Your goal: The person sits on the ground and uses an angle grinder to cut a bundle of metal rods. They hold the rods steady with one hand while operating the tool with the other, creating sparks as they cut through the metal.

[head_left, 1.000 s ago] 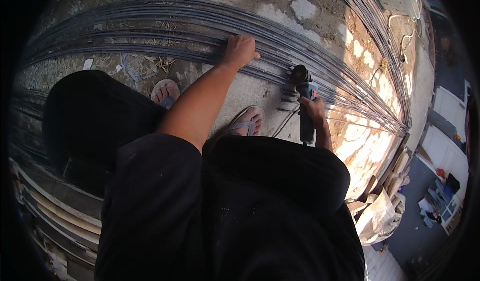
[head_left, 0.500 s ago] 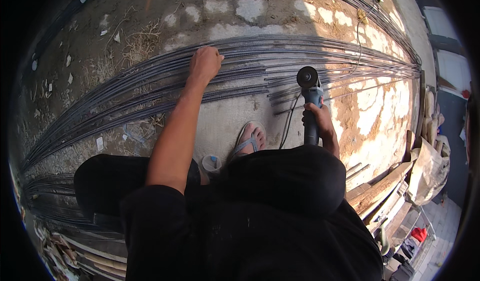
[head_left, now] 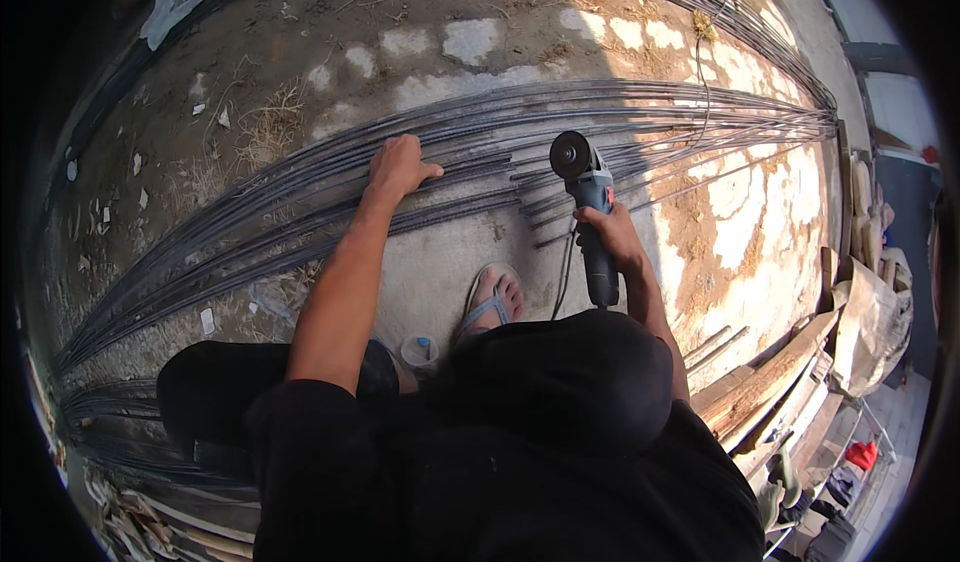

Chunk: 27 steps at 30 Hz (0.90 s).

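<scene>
Long ribbed steel bars (head_left: 470,130) lie in a loose bundle across the ground in front of me, with cut ends near the middle. My left hand (head_left: 398,167) is over the bars left of those ends. Its fingers curl down around bars, partly hidden, and the thumb sticks out to the right. An angle grinder (head_left: 598,252) with a dark round disc (head_left: 571,155) is in my right hand (head_left: 612,234), which wraps its body. The grinder points away from me, its disc above the concrete and close to the bar ends. Whether the disc spins cannot be told.
A dark cord (head_left: 562,277) runs down beside the grinder. My sandalled foot (head_left: 492,297) rests on the concrete, near a small white cup (head_left: 419,350). Wooden planks (head_left: 770,377) are piled at right. More bars (head_left: 770,47) lie at the far right, others (head_left: 115,402) at near left.
My left hand has come slightly nearer and its thumb now stands out. The grinder has shifted left, closer to the cut bar ends. The whole view has moved a little.
</scene>
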Each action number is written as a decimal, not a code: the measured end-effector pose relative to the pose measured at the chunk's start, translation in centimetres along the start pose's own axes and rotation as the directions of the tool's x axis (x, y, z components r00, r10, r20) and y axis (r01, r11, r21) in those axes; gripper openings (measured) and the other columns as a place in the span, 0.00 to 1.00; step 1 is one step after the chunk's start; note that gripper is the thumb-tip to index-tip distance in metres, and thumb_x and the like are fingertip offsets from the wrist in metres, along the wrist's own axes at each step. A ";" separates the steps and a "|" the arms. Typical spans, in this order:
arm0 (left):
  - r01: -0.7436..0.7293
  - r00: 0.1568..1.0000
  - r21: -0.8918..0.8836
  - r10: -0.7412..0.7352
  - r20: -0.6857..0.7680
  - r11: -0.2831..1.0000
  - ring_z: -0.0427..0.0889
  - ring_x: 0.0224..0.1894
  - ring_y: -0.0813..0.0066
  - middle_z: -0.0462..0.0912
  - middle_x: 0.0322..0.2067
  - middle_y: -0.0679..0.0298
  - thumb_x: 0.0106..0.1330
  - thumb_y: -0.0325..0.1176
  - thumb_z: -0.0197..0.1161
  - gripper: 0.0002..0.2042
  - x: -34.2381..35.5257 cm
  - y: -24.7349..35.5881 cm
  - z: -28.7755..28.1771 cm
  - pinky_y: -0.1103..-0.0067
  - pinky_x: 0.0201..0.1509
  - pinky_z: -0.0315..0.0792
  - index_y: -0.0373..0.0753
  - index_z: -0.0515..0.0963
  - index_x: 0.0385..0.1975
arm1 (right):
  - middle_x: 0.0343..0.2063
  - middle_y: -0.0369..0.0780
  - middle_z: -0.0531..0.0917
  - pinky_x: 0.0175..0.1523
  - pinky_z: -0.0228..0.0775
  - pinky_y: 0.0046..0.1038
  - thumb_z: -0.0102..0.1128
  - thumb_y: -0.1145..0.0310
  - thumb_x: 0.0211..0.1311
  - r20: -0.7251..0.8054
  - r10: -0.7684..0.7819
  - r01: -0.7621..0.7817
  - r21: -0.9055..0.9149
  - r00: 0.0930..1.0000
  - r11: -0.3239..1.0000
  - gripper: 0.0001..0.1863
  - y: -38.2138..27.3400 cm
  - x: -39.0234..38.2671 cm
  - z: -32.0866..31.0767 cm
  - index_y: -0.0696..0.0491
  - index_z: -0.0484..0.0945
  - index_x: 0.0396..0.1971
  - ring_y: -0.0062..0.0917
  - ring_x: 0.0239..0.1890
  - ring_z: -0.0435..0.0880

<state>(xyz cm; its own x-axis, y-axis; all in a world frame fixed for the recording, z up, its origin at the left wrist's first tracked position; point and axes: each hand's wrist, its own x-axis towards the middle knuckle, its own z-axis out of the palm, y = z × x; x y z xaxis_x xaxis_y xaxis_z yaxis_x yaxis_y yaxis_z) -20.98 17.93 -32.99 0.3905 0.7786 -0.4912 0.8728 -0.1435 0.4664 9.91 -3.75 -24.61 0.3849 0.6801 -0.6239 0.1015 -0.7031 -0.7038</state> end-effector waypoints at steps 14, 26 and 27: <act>-0.029 0.975 -0.009 0.026 -0.220 1.000 0.87 0.33 0.53 0.86 0.26 0.52 0.64 0.57 0.70 0.25 -4.1 -0.4 5.0 0.62 0.42 0.78 0.34 0.85 0.33 | 0.22 0.39 0.82 0.28 0.74 0.29 0.72 0.63 0.52 -0.011 -0.038 0.033 -0.318 0.999 0.948 0.15 0.0 3.1 1.9 0.59 0.81 0.26 0.23 0.22 0.81; -0.038 0.966 -0.062 0.021 -0.258 0.997 0.88 0.33 0.56 0.87 0.27 0.52 0.62 0.56 0.71 0.25 -4.1 -0.7 6.0 0.63 0.40 0.78 0.34 0.84 0.37 | 0.19 0.38 0.81 0.29 0.73 0.30 0.72 0.62 0.51 0.000 -0.083 0.074 -0.429 0.997 0.900 0.15 1.4 5.0 2.2 0.60 0.80 0.24 0.23 0.21 0.80; -0.039 0.966 -0.062 0.022 -0.258 0.997 0.87 0.33 0.56 0.87 0.27 0.53 0.62 0.56 0.71 0.25 -3.9 -0.8 6.0 0.63 0.40 0.78 0.35 0.84 0.37 | 0.20 0.38 0.81 0.29 0.73 0.30 0.72 0.62 0.51 0.000 -0.089 0.080 -0.433 0.996 0.898 0.15 1.4 5.2 2.3 0.60 0.80 0.24 0.23 0.21 0.80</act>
<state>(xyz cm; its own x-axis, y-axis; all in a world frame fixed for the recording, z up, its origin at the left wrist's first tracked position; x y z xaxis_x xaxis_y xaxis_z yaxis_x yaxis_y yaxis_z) -21.49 11.30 -35.89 0.3207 0.9067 -0.2740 0.8368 -0.1357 0.5303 9.93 -0.75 -29.60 0.3743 0.7400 -0.5589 0.5192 -0.6666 -0.5349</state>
